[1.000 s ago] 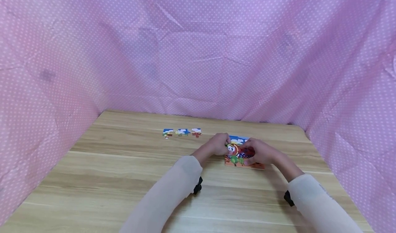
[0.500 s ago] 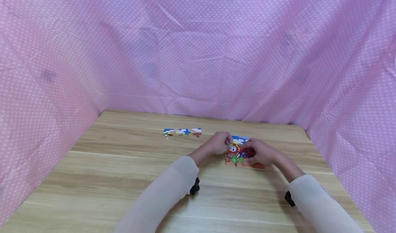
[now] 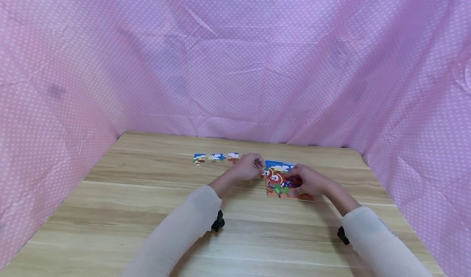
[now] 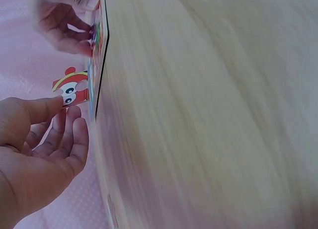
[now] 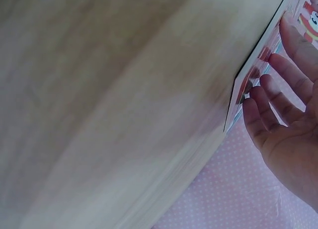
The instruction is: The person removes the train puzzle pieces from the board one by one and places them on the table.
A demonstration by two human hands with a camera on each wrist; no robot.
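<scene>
My left hand (image 3: 247, 167) pinches a jigsaw puzzle piece (image 4: 74, 92), red with two cartoon eyes and a yellow band. In the left wrist view the thumb and fingertips grip one edge of it, held up beside the puzzle board (image 3: 278, 195). On that flat board shows a colourful picture with blue sky, a red figure and green plants. My right hand (image 3: 310, 179) rests on the board's right part, thumb and fingertips spread and touching its surface. Fingers and palm of this hand cover some of the picture.
Three loose puzzle pieces lie in a row left of the board: a left one (image 3: 199, 157), a middle one (image 3: 217, 157) and a right one (image 3: 232, 157). A pink dotted cloth (image 3: 235, 72) encloses the wooden table (image 3: 128, 195) behind and at the sides.
My left hand has moved left, from over the board to beside its left edge, with the puzzle piece in its fingers. The right hand stays in place on the board.
</scene>
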